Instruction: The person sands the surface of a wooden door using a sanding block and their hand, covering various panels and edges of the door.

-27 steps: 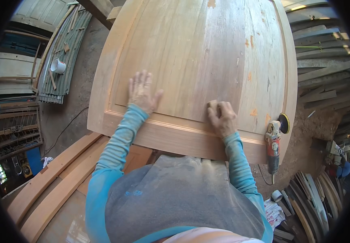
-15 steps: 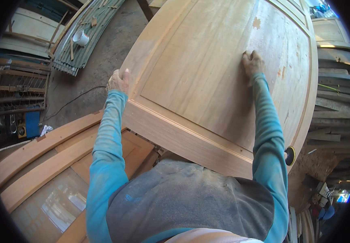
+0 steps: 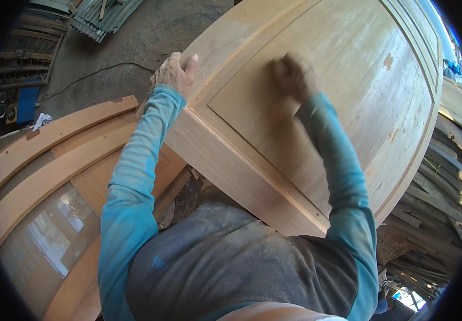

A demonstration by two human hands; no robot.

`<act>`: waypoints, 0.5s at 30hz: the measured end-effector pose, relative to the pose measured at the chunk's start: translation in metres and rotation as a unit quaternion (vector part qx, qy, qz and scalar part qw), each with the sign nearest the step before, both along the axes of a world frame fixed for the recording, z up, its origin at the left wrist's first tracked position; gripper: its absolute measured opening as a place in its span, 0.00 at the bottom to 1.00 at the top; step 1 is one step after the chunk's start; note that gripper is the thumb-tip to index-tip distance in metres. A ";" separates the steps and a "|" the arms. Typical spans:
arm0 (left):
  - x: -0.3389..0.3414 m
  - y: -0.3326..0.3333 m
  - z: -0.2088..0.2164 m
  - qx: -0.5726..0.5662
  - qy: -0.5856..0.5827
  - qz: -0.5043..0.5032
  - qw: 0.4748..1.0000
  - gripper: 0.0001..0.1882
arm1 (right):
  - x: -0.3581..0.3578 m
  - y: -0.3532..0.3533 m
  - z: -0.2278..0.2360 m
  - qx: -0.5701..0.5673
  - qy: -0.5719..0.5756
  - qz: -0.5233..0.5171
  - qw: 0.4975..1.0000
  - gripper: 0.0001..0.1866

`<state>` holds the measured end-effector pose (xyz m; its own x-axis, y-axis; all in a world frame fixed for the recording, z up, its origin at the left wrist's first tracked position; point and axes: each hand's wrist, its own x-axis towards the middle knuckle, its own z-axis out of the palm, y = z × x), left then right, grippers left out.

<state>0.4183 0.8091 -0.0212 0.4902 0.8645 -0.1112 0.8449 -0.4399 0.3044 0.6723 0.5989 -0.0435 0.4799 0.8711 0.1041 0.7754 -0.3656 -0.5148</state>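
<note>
A large pale wooden door with a raised frame and a recessed panel lies slanted in front of me. My left hand holds the door's left edge, with the fingers curled over it and the thumb on top. Out on the recessed panel my right hand presses down, bunched and blurred by motion. Whether anything is under its palm cannot be made out. Both arms wear teal sleeves dusted with fine sawdust.
Curved wooden arch pieces and a glazed frame lie at the lower left. On the dirt floor are a dark cable and corrugated metal sheets. Stacked timber fills the right side.
My left hand went from flat on the panel to gripping the door's left edge. My right hand slid up the panel, then back leftward toward its middle. The view has swung.
</note>
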 end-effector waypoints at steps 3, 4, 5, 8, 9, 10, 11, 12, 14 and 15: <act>0.010 0.003 0.000 -0.016 -0.018 -0.024 0.999 0.32 | 0.124 0.047 0.008 -0.053 -0.066 -0.155 0.984 0.24; 0.005 0.001 -0.004 0.000 -0.023 -0.014 1.000 0.33 | 0.115 0.060 0.016 -0.067 -0.046 -0.169 0.982 0.23; 0.004 0.003 -0.007 0.017 -0.033 -0.006 0.999 0.33 | 0.102 0.073 0.032 -0.080 -0.032 -0.186 0.979 0.22; -0.004 0.003 0.000 -0.028 -0.018 -0.006 0.999 0.35 | -0.017 0.043 -0.009 0.042 -0.036 0.061 0.997 0.08; -0.005 0.001 -0.002 -0.029 -0.023 -0.009 0.999 0.35 | -0.057 0.020 -0.030 0.086 -0.079 0.150 0.982 0.09; -0.010 0.001 -0.005 -0.024 -0.024 -0.005 0.999 0.36 | -0.088 0.015 -0.002 0.000 -0.047 0.197 0.979 0.12; -0.010 0.005 -0.007 -0.017 -0.026 -0.007 1.000 0.36 | -0.101 0.019 0.030 -0.085 -0.018 0.237 0.968 0.15; -0.012 0.006 -0.008 -0.027 -0.023 -0.005 0.999 0.36 | -0.078 0.032 0.031 -0.047 -0.031 0.163 0.985 0.13; -0.008 0.008 -0.010 -0.046 -0.022 -0.013 0.999 0.36 | 0.030 0.070 0.011 0.027 -0.063 0.000 0.998 0.15; -0.004 0.007 -0.007 -0.040 -0.016 -0.020 0.999 0.35 | 0.085 0.082 0.013 0.006 -0.039 -0.101 0.994 0.15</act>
